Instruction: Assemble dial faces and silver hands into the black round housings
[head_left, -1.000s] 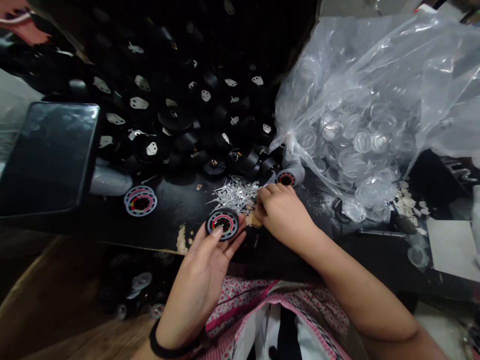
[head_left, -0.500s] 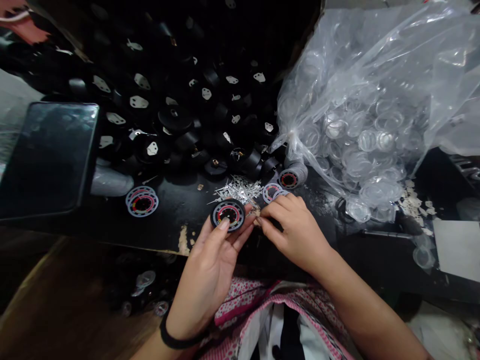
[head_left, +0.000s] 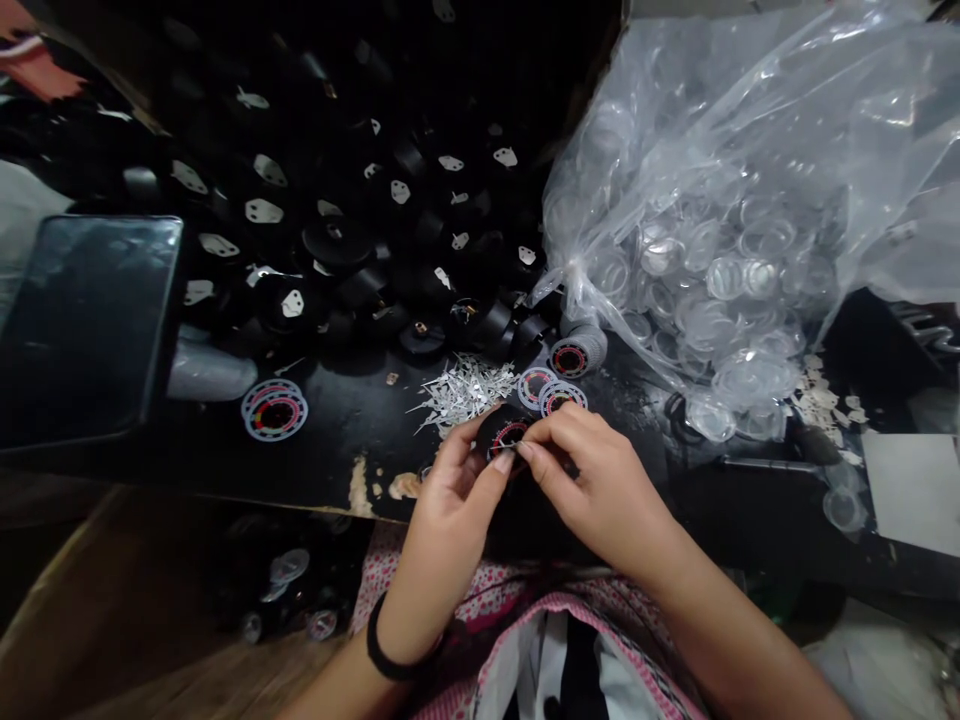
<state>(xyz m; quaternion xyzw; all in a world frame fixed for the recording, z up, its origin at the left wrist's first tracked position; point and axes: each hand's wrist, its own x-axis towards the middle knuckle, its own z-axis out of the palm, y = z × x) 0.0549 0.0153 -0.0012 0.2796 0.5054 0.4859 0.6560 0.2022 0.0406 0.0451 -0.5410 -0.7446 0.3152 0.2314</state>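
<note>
My left hand [head_left: 457, 500] is wrapped round a black round gauge [head_left: 504, 432], tilted, its dial printed in red and white. My right hand [head_left: 585, 470] pinches a thin pale gauge needle [head_left: 510, 446] with thumb and forefinger, right at the dial face; the fingertips partly hide it. Just beyond the gauge lies a heap of silver needles [head_left: 466, 388]. Loose printed dial discs [head_left: 537, 386] rest beyond my right fingers, beside a stack of dials [head_left: 577, 355] lying on its side.
Many black gauge housings [head_left: 337, 240] with white tabs are piled at the back. A clear plastic bag [head_left: 705, 240] of transparent lenses sits at the right. Two dials [head_left: 274, 410] and a dark box [head_left: 90, 330] stand left. Several gauges [head_left: 289, 570] lie below the table edge.
My left hand has moved right and tilted the gauge toward my right hand. My right fingers have come from beside the heap onto the dial face with a needle.
</note>
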